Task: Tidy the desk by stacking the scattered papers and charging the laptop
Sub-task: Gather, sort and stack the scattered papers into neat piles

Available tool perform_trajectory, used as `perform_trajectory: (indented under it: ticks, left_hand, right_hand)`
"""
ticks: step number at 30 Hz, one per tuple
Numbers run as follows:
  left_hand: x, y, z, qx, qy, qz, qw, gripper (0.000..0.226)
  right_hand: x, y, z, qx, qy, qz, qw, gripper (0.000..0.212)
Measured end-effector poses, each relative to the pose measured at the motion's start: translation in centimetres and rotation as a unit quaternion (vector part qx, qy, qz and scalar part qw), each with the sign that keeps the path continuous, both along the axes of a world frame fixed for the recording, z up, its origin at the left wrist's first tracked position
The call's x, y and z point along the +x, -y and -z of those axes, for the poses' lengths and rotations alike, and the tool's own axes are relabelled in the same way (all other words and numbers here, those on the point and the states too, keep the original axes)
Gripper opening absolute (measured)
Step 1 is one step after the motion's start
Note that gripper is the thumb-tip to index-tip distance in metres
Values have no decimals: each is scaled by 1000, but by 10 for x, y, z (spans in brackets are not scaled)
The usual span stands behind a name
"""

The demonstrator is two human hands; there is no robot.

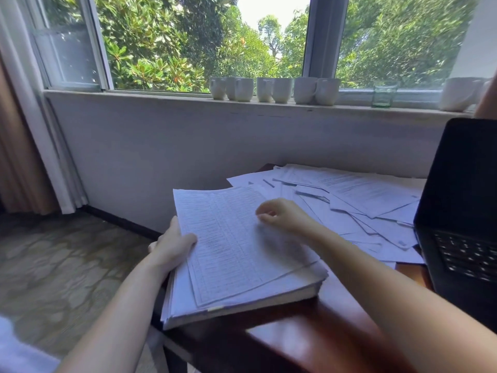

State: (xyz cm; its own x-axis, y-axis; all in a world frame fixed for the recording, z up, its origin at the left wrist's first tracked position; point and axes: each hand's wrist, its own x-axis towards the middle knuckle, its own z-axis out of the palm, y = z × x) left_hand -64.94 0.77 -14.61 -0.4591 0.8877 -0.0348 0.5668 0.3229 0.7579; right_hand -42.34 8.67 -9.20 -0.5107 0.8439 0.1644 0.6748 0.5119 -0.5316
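Bright window daylight — soft motion blur, edges bowed.

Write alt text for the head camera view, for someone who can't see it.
A person's left hand grips the edge of a thick paper stack at a desk corner, while the right hand hovers over it. Loose papers lie scattered behind, beside an open laptop; white mugs line the windowsill.

Both your forearms are bare from the bottom edge of the view up to the wrists, with no sleeve showing on either. Your left hand carries no ring, watch or band that can be seen, and neither does your right hand. Your nails look short and unpainted, though blur softens them. A pale blue-white patch of cloth sits at the lower left corner; whether it is your clothing cannot be told.
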Motion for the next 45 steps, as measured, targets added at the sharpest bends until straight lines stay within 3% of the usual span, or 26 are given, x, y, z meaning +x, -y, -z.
perform_trajectory:
  ticks: [4, 9, 14, 22, 26, 30, 33, 39, 42, 45]
  left_hand:
    - [19, 5, -1, -15, -159, -40, 986, 33]
    - [20, 2, 3, -6, -194, -55, 980, 20]
    - [16, 0, 9, 11, -190, -52, 980, 34]
    - [18, 1, 7, 33, -186, -58, 980, 24]
    - [18, 1, 7, 37, -184, -58, 980, 23]
    - [18, 1, 8, 40, -188, -60, 979, 24]
    - [17, 0, 8, 41, -188, -63, 979, 26]
    - [17, 2, 6, 40, -182, -58, 981, 27]
    - [18, 3, 3, 29, -172, -49, 983, 29]
    - [16, 3, 0, -4, -158, -26, 987, 43]
  right_hand:
    - [50, -45, 14, 37, 54, 154, 986, 36]
    - [101, -82, 21, 83, 148, 291, 942, 40]
    - [120, -99, 29, 56, 228, 287, 929, 38]
    - [119, -106, 38, -18, 234, 288, 928, 46]
    - [116, -104, 38, 60, 215, 313, 923, 36]
    - [109, -96, 35, 206, 249, 268, 908, 23]
    - [101, -82, 27, 262, 247, 215, 908, 31]
    - [66, -26, -26, 357, 148, 131, 913, 37]
    - [41, 4, -48, 354, 110, 83, 925, 42]
    - [16, 33, -56, 282, 91, 0, 955, 43]
